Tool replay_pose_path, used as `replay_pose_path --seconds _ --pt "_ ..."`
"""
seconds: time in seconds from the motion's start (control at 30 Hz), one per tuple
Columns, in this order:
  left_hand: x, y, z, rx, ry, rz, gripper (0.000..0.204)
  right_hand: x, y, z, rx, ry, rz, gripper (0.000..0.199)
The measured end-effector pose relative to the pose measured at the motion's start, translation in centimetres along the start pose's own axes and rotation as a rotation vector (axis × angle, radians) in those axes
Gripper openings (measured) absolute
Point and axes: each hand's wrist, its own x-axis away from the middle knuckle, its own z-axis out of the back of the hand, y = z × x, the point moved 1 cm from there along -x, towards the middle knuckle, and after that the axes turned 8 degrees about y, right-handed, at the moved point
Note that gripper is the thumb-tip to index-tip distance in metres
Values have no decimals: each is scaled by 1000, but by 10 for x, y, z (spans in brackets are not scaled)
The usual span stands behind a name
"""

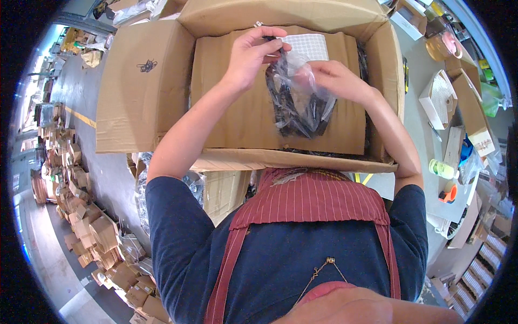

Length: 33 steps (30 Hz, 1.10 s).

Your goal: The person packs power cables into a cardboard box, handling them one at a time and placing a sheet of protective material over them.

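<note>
A clear plastic bag (299, 105) with dark cords inside hangs over a big open cardboard box (145, 92). My left hand (252, 54) pinches the bag's top edge, close to a white label sheet (307, 46). My right hand (335, 80) grips the bag's upper right side. Both hands hold the bag above a flat cardboard sheet (232, 108) that lies inside the box. More dark items show at the box's right inner edge.
A grey table at the right carries small boxes (440, 97), a roll of tape (440, 46), a green bottle (442, 169) and papers. Piles of small cardboard boxes (102, 237) lie on the floor at the lower left. Another box stands under the big one.
</note>
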Motion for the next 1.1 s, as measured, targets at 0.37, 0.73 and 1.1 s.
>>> replay_pose_path --seconds 0.37,0.73,1.1 --pt "0 -2 0 -2 10 8 19 3 -12 -4 -115 -58 -181 60" --pt "3 4 -5 76 32 67 14 8 -19 -18 333 -58 -17 28" --pt "-2 21 7 194 95 -49 10 6 -24 -11 182 -303 -86 18"
